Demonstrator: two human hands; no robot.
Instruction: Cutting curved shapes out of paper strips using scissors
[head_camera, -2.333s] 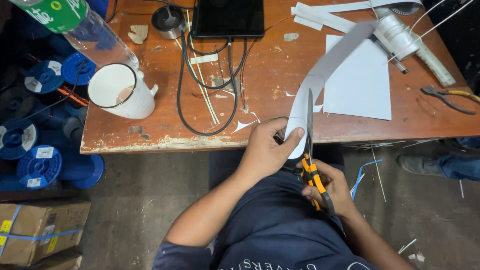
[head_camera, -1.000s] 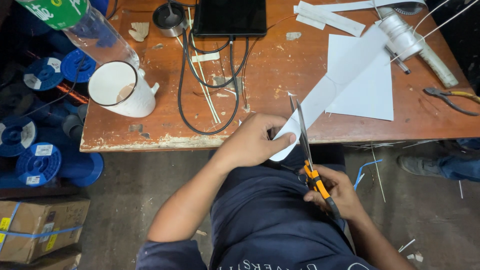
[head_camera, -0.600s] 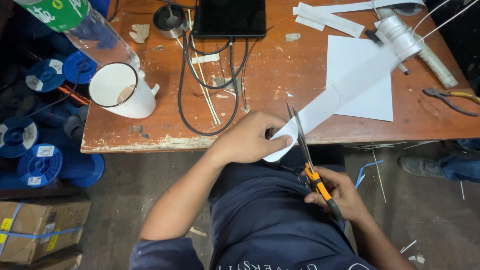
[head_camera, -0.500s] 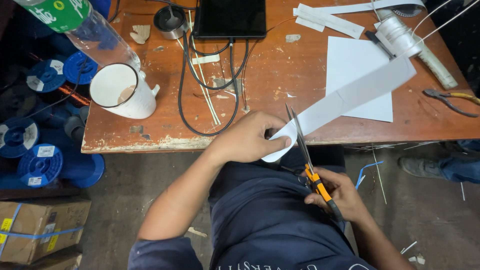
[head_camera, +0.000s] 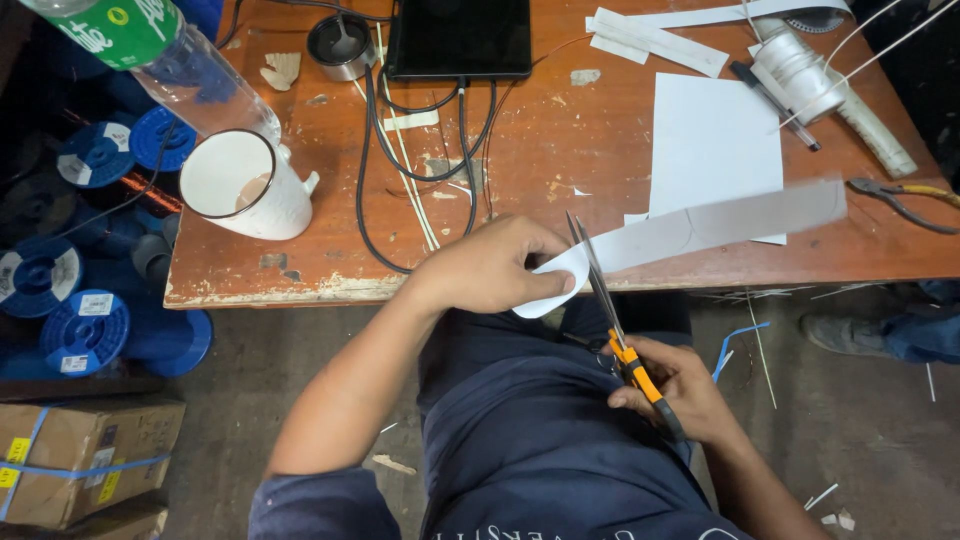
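My left hand (head_camera: 495, 265) pinches the rounded near end of a long white paper strip (head_camera: 700, 228), which reaches out to the right over the table's front edge. My right hand (head_camera: 678, 385) grips orange-handled scissors (head_camera: 612, 320). Their blades point up and away from me and meet the strip just right of my left fingers. A white paper sheet (head_camera: 715, 145) lies flat on the wooden table (head_camera: 330, 285) behind the strip.
A white mug (head_camera: 240, 185), a clear bottle with green label (head_camera: 150, 50), black cables (head_camera: 420, 150), a dark tablet (head_camera: 458, 35), a small metal cup (head_camera: 340, 45), a wire spool (head_camera: 795, 70) and pliers (head_camera: 900, 195) sit on the table. Blue spools (head_camera: 85, 330) and a cardboard box (head_camera: 85, 460) stand at left.
The far end of the strip has swung down from pointing up-right to lying nearly level. My left hand shifted slightly left; the scissors stay at the strip.
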